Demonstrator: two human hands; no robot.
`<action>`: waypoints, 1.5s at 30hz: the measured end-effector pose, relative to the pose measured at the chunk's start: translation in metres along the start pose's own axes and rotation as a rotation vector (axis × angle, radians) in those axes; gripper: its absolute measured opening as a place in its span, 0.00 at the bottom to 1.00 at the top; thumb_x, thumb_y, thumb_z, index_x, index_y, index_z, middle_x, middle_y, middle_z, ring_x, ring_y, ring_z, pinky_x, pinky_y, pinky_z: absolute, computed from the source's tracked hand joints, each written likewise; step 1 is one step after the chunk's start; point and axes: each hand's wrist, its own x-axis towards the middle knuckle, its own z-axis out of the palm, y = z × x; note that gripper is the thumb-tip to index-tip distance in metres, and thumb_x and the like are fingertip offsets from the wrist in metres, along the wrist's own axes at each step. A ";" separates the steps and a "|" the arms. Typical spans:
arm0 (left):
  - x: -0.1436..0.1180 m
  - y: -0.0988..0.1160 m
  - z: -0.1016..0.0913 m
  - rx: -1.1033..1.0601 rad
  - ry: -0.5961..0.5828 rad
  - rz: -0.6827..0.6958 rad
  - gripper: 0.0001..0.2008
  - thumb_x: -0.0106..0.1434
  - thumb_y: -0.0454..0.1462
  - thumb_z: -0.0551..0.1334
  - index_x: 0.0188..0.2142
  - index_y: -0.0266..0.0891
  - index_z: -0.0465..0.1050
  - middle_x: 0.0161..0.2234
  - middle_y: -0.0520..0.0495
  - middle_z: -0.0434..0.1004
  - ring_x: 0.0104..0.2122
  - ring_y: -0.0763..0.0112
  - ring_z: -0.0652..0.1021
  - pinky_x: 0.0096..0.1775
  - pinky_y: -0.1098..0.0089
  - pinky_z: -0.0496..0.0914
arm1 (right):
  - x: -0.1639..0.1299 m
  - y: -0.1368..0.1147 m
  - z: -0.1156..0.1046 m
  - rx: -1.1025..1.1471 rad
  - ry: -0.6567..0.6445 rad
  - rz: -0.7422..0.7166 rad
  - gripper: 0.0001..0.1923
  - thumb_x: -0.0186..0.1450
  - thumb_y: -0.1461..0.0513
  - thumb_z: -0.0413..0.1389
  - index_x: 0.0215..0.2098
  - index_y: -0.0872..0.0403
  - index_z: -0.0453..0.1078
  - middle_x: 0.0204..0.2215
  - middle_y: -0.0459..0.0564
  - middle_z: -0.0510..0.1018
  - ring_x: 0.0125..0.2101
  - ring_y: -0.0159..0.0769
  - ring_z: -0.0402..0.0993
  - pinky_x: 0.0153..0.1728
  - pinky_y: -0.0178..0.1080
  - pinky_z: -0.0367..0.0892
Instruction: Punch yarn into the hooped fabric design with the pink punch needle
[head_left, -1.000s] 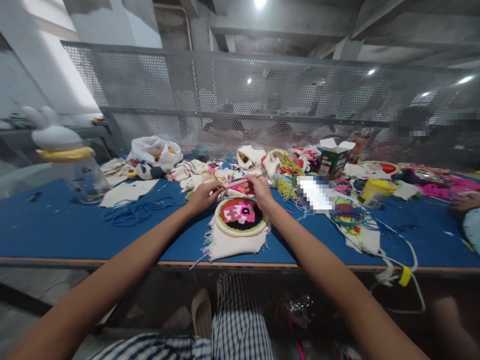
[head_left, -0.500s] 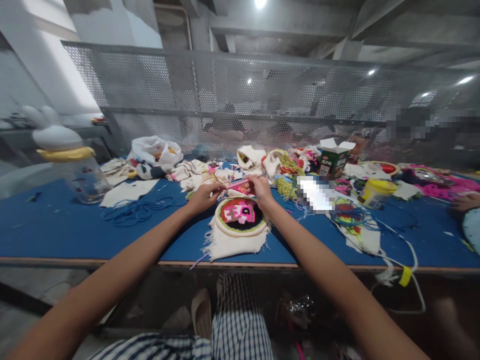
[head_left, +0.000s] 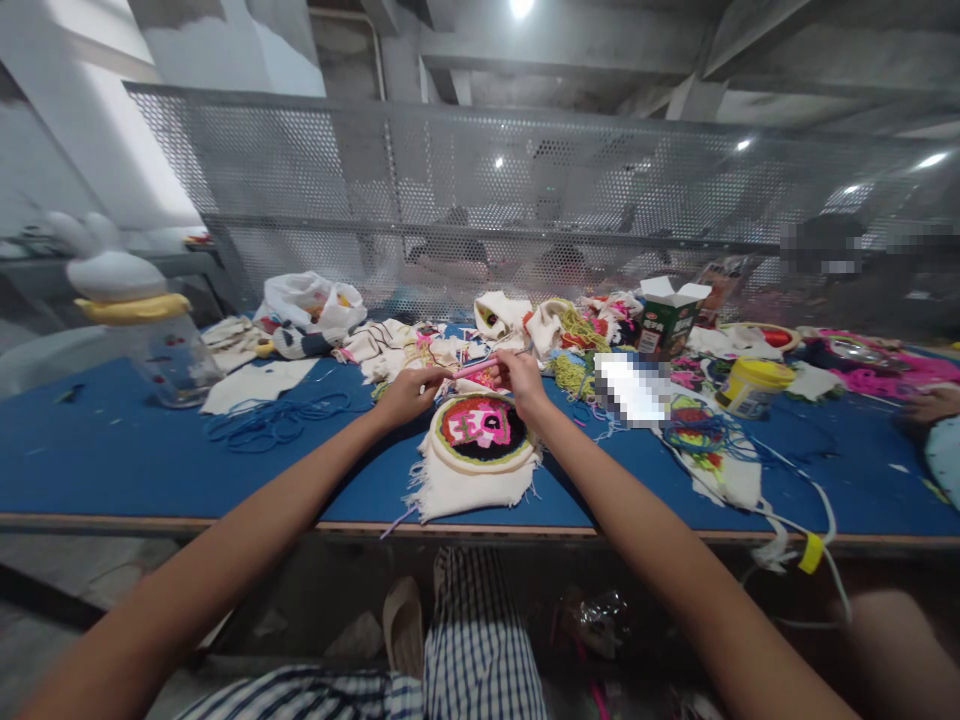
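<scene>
Both arms are bare all the way up, and no sleeves can be seen. No rings, watch or gloves are worn on the left hand (head_left: pixel 407 392) or the right hand (head_left: pixel 520 379). The legs are covered by trousers (head_left: pixel 480 650) with thin dark blue and white checks. A pale shoe (head_left: pixel 403 622) is seen under the table edge.
</scene>
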 end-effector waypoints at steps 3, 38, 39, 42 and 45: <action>0.000 0.000 0.000 0.003 -0.006 -0.001 0.11 0.63 0.39 0.55 0.41 0.34 0.68 0.33 0.49 0.73 0.28 0.73 0.74 0.31 0.68 0.71 | 0.000 0.000 0.000 -0.014 0.003 -0.005 0.13 0.65 0.59 0.50 0.44 0.58 0.65 0.39 0.50 0.72 0.34 0.33 0.71 0.33 0.40 0.69; 0.013 0.070 -0.022 -0.311 0.419 0.187 0.09 0.57 0.37 0.60 0.38 0.42 0.73 0.36 0.47 0.69 0.40 0.66 0.70 0.45 0.65 0.65 | -0.033 -0.006 0.027 -1.122 -0.058 -0.583 0.10 0.64 0.59 0.51 0.37 0.59 0.67 0.33 0.47 0.73 0.32 0.31 0.71 0.34 0.40 0.68; 0.014 0.071 -0.022 -0.316 0.443 0.192 0.07 0.57 0.37 0.61 0.36 0.42 0.74 0.35 0.47 0.68 0.40 0.66 0.70 0.45 0.65 0.65 | -0.033 -0.006 0.028 -1.141 -0.057 -0.585 0.10 0.64 0.59 0.51 0.37 0.59 0.67 0.33 0.47 0.73 0.32 0.31 0.71 0.34 0.40 0.68; 0.017 0.073 -0.020 -0.330 0.514 0.201 0.06 0.56 0.36 0.62 0.33 0.42 0.76 0.37 0.47 0.65 0.41 0.67 0.69 0.45 0.65 0.65 | -0.032 -0.004 0.029 -1.180 -0.056 -0.590 0.10 0.64 0.59 0.51 0.37 0.59 0.68 0.33 0.47 0.73 0.31 0.31 0.71 0.34 0.39 0.68; 0.019 0.075 -0.019 -0.346 0.547 0.206 0.05 0.55 0.36 0.63 0.32 0.43 0.77 0.40 0.47 0.63 0.42 0.66 0.68 0.46 0.63 0.65 | -0.030 -0.002 0.028 -1.193 -0.042 -0.601 0.10 0.64 0.59 0.51 0.37 0.59 0.68 0.32 0.47 0.73 0.31 0.31 0.71 0.33 0.39 0.68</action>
